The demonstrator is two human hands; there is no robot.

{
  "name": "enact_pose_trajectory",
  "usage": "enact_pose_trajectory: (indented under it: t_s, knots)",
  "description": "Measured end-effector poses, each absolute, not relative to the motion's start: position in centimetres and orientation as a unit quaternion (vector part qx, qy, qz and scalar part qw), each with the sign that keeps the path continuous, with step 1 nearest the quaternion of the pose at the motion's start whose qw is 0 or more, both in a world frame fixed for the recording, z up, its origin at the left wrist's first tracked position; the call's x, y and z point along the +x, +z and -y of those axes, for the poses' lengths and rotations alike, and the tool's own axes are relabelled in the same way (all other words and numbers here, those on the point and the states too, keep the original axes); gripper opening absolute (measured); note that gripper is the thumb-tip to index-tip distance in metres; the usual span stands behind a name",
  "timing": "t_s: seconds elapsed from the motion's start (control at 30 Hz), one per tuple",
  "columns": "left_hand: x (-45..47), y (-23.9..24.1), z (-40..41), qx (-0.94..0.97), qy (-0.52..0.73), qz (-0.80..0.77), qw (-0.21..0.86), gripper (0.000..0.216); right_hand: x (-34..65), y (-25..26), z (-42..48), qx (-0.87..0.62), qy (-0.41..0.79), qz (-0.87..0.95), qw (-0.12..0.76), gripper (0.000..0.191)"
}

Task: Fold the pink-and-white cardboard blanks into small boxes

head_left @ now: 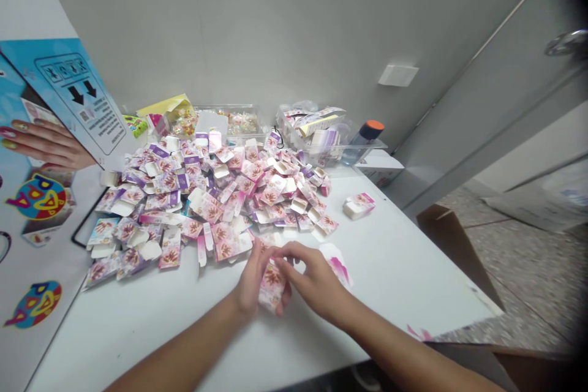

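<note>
Seemingly for steadiness, the left hand [250,283] is gripping a printed box [272,286] while the right hand [318,282] is pinching its far end.

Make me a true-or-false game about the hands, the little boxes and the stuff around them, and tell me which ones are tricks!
1. The left hand holds a small printed box. True.
2. The right hand lies flat on the table. False: the right hand has its fingers at the top end of that box.
3. A pink-and-white stack lies to the right of the big pile of boxes, apart from it. True.
4. The wall is bright red. False: the wall is grey.
5. The bottle has a green cap. False: the bottle has an orange cap.
</note>
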State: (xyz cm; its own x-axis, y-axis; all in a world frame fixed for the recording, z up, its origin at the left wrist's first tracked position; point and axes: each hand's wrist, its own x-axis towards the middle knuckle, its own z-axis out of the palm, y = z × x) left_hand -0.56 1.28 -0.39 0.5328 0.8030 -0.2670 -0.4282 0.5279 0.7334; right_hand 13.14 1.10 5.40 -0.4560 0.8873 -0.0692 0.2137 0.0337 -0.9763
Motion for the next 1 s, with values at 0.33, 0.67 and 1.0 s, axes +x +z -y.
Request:
enact_pose_trajectory:
  t_s: [0.33, 0.67, 1.0]
  knots:
    - [-1.0, 0.3, -1.3, 0.285, 0.405, -0.287, 0.820, 0.067, 13.5, 5.9, -0.7, -0.395, 0.415, 0.760, 0.307, 0.011]
    - [0.4, -0.4, -0.7, 0.260, 0.395, -0.342, 0.812, 0.067, 17.5, 10.4, -3.4, -0.416, 0.545, 0.583, 0.435, 0.039]
    - [0.4, -1.3, -1.2, 0.280, 0.382, -0.371, 0.799, 0.057, 21.2, 7.1, -3.3, -0.519, 0.226, 0.807, -0.169, 0.076]
